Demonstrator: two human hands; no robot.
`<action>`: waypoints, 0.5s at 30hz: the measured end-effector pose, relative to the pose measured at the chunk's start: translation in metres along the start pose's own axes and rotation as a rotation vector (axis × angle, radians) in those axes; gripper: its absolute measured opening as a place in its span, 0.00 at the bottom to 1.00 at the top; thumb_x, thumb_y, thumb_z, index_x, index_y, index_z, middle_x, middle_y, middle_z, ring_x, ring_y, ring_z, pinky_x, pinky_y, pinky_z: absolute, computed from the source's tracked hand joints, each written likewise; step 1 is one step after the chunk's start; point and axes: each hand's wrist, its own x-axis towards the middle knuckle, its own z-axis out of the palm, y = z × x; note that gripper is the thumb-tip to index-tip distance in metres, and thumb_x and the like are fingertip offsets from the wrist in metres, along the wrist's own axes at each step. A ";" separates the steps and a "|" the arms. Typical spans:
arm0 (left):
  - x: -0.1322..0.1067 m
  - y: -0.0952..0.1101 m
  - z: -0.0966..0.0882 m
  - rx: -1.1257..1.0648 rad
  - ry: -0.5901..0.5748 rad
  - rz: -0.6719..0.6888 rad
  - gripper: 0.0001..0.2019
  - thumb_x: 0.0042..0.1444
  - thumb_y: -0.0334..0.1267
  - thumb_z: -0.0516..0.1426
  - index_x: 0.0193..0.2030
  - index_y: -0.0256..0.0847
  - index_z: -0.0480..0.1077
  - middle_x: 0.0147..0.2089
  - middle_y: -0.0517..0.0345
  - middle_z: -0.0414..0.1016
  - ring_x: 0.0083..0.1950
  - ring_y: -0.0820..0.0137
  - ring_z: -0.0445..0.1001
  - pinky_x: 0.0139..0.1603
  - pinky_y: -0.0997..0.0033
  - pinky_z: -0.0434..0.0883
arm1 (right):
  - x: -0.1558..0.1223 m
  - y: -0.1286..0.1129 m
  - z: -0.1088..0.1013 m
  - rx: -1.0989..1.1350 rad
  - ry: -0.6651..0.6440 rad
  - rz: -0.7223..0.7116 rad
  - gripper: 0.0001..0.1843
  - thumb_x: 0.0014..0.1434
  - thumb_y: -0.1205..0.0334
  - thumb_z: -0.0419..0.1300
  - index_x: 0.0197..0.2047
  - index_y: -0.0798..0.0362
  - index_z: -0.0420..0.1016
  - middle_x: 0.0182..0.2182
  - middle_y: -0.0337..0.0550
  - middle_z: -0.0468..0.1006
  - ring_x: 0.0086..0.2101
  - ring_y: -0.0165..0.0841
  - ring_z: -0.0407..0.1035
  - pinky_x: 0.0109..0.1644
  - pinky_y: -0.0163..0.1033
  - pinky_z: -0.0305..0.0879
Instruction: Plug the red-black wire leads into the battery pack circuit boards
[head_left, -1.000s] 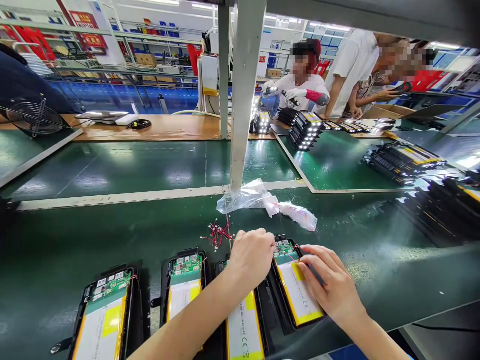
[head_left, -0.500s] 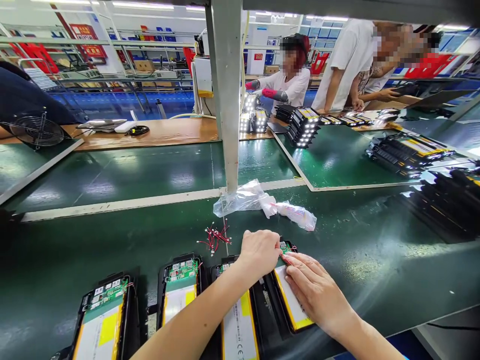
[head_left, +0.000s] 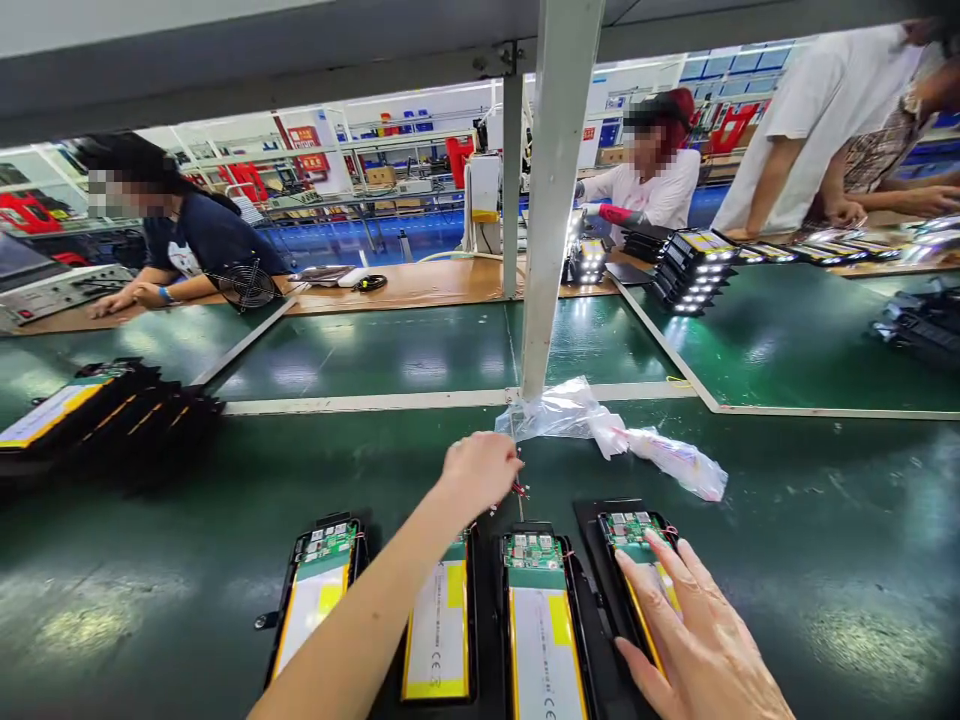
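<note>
Right hand (head_left: 697,650) open wide, your fingers (head_left: 679,590) spread on a yellow-edged lithium battery pack in a black plastic frame (head_left: 624,530), fingertips at its green circuit board. Left hand (head_left: 480,475) curled, just above tiny red-wired connectors (head_left: 517,490); whether you hold one, cannot tell. Three more black-framed battery packs (head_left: 544,640) lie in a row beside it on the dark green bench mat (head_left: 787,560). Crumpled clear plastic bag (head_left: 555,415) beyond.

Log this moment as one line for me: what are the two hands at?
left hand: at red-wired connectors | right hand: on pouch battery in black case | surface: green bench mat
</note>
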 end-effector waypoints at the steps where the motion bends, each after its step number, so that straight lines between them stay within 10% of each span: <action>1: 0.006 -0.013 -0.005 0.021 0.011 -0.047 0.08 0.56 0.39 0.53 0.34 0.44 0.73 0.40 0.53 0.78 0.43 0.62 0.75 0.42 0.64 0.68 | 0.001 -0.002 0.000 -0.003 -0.009 0.018 0.33 0.55 0.54 0.53 0.63 0.51 0.58 0.64 0.57 0.55 0.60 0.62 0.52 0.42 0.63 0.73; 5: 0.039 -0.042 -0.002 0.034 0.006 -0.098 0.03 0.50 0.34 0.58 0.31 0.42 0.74 0.40 0.52 0.78 0.44 0.61 0.75 0.48 0.60 0.67 | 0.005 -0.004 0.002 -0.066 -0.006 0.014 0.35 0.52 0.55 0.53 0.64 0.48 0.57 0.65 0.57 0.52 0.56 0.68 0.56 0.32 0.60 0.74; 10: 0.081 -0.047 0.014 -0.035 0.102 -0.059 0.15 0.61 0.37 0.52 0.54 0.40 0.66 0.54 0.49 0.70 0.52 0.64 0.71 0.52 0.57 0.68 | 0.004 -0.007 0.009 -0.162 -0.008 -0.002 0.39 0.47 0.55 0.56 0.64 0.45 0.57 0.64 0.57 0.55 0.52 0.71 0.60 0.31 0.63 0.73; 15: 0.112 -0.043 0.022 -0.094 0.060 0.062 0.13 0.61 0.41 0.53 0.49 0.38 0.69 0.47 0.54 0.74 0.47 0.68 0.73 0.48 0.60 0.72 | 0.005 -0.004 0.017 -0.134 0.027 0.050 0.40 0.41 0.59 0.56 0.61 0.44 0.61 0.63 0.56 0.56 0.52 0.70 0.60 0.31 0.62 0.72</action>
